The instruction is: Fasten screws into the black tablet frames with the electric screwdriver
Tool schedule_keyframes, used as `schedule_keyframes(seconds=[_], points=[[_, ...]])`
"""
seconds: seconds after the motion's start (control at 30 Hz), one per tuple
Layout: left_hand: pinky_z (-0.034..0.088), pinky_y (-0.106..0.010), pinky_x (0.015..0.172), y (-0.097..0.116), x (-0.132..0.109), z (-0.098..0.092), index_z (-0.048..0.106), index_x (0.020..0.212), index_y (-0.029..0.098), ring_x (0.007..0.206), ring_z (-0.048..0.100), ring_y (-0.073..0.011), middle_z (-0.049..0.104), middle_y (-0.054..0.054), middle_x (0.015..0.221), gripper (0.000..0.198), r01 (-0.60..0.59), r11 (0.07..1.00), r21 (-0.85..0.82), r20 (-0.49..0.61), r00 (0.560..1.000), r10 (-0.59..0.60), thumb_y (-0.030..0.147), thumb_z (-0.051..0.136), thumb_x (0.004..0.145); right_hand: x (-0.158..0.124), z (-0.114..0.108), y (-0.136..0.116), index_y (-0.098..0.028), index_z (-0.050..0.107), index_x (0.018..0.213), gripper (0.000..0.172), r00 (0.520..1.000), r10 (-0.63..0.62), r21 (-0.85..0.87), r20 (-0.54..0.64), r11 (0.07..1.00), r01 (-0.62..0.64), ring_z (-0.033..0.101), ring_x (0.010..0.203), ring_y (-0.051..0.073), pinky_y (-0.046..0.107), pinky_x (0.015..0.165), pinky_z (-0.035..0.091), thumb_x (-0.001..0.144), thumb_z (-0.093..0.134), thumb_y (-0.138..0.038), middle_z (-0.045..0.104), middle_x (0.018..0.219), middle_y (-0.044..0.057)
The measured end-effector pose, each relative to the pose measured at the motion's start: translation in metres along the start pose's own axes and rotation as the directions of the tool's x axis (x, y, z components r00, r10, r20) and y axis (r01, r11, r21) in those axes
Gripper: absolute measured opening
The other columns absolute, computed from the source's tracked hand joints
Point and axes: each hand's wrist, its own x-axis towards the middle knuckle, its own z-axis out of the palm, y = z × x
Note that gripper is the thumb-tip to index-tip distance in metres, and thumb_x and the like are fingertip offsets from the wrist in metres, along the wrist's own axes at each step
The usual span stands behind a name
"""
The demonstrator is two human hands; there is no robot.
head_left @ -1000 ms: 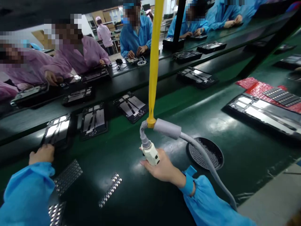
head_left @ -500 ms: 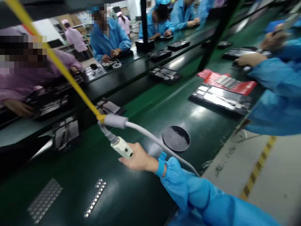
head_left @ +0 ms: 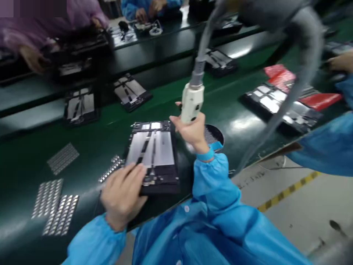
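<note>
My right hand (head_left: 193, 130) is wrapped round a white handheld tool (head_left: 192, 102) with a grey cable running up from its top. An opened tablet-like device (head_left: 162, 149) with silver panels and dark strips lies on the green work surface (head_left: 110, 136) in front of me. My left hand (head_left: 124, 191) rests at the device's lower left edge, fingers on it and close together; whether it grips the edge is blurred. A round dark dish (head_left: 213, 134) sits partly behind my right wrist. Sheets of small pale parts (head_left: 111, 169) lie left of the device.
More sheets of parts (head_left: 46, 197) lie at the left. Similar opened devices stand along the back (head_left: 131, 92) and at the right (head_left: 284, 106), beside red packaging (head_left: 320, 100). A thick grey hose (head_left: 306, 70) hangs at the right. Other people's hands and sleeves show across the table and at the right.
The view has turned downward. My left hand and the opened device have come into view. The tool in my right hand is now upright, to the left of the dish.
</note>
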Motion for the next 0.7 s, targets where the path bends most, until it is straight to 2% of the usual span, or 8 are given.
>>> schedule_keyframes(seconds=[0.13,0.2,0.27,0.3,0.37,0.47,0.6,0.7], points=[[0.041,-0.060,0.108,0.033,-0.011,0.023,0.055,0.134,0.013,0.136,0.046,-0.0393,0.057,-0.015,0.141,0.047,-0.080,0.996,-0.031,0.190,0.978,0.084,0.031,0.060,0.091,0.003,-0.008,0.004,-0.016,0.067,0.096,0.027,0.996,-0.084,-0.036,-0.015,0.996,0.084,0.065,0.075,0.019,0.035,0.070,0.057,0.074,0.076,-0.027,0.068,0.083,0.005],[0.045,-0.053,0.106,0.014,-0.014,0.020,0.061,0.126,0.015,0.131,0.052,-0.0358,0.060,-0.014,0.137,0.044,-0.007,0.997,-0.076,0.222,0.975,0.024,0.043,0.062,0.091,0.002,-0.007,0.003,-0.016,0.067,0.099,0.028,0.995,-0.103,-0.030,-0.001,0.994,0.103,0.067,0.082,0.021,0.038,0.077,0.058,0.074,0.076,-0.027,0.068,0.088,0.006],[0.052,-0.041,0.096,-0.024,-0.014,0.011,0.068,0.112,0.018,0.111,0.065,-0.0271,0.070,-0.011,0.120,0.032,0.196,0.979,-0.051,0.160,0.969,-0.186,0.043,0.058,0.094,0.000,-0.005,0.002,-0.017,0.065,0.092,0.022,0.995,-0.094,-0.036,0.010,0.995,0.095,0.066,0.081,0.021,0.037,0.075,0.058,0.075,0.075,-0.028,0.067,0.084,0.006],[0.054,-0.038,0.090,-0.046,-0.013,0.007,0.070,0.105,0.019,0.099,0.068,-0.0243,0.073,-0.009,0.109,0.029,0.344,0.939,-0.006,0.122,0.932,-0.341,0.043,0.056,0.095,-0.001,-0.003,0.001,-0.017,0.064,0.086,0.019,0.996,-0.087,-0.041,0.018,0.995,0.087,0.065,0.079,0.020,0.037,0.073,0.058,0.076,0.075,-0.029,0.065,0.080,0.005],[0.053,-0.036,0.079,-0.088,-0.009,0.004,0.071,0.104,0.019,0.085,0.067,-0.0234,0.073,-0.008,0.101,0.037,0.628,0.774,0.077,0.137,0.762,-0.632,0.051,0.057,0.091,-0.003,-0.001,-0.001,-0.019,0.060,0.079,0.018,0.997,-0.072,-0.040,0.040,0.996,0.073,0.062,0.071,0.019,0.036,0.067,0.057,0.076,0.074,-0.030,0.061,0.071,0.003],[0.047,-0.032,0.066,-0.130,0.000,0.008,0.071,0.102,0.019,0.076,0.063,-0.0227,0.071,-0.007,0.094,0.055,0.819,0.570,0.067,0.325,0.522,-0.789,0.063,0.071,0.070,-0.006,-0.001,-0.001,-0.020,0.056,0.074,0.020,0.995,-0.078,-0.019,0.066,0.997,0.080,0.062,0.071,0.020,0.036,0.065,0.057,0.075,0.074,-0.030,0.057,0.065,0.001],[0.040,-0.029,0.053,-0.141,0.009,0.015,0.071,0.087,0.017,0.060,0.058,-0.0194,0.066,-0.004,0.067,0.059,0.864,0.504,-0.012,0.428,0.460,-0.778,0.064,0.079,0.052,-0.005,-0.007,-0.003,-0.022,0.050,0.067,0.026,0.994,-0.101,0.000,0.047,0.995,0.101,0.066,0.088,0.026,0.040,0.075,0.059,0.074,0.074,-0.028,0.054,0.061,0.001],[0.048,-0.030,0.060,-0.136,0.017,0.011,0.068,0.085,0.016,0.068,0.064,-0.0227,0.071,-0.006,0.072,0.062,0.893,0.439,-0.104,0.477,0.432,-0.766,0.064,0.081,0.047,0.000,-0.019,-0.008,-0.022,0.049,0.065,0.028,0.996,-0.084,0.004,0.039,0.996,0.084,0.067,0.086,0.026,0.039,0.071,0.058,0.073,0.075,-0.027,0.054,0.061,0.001]])
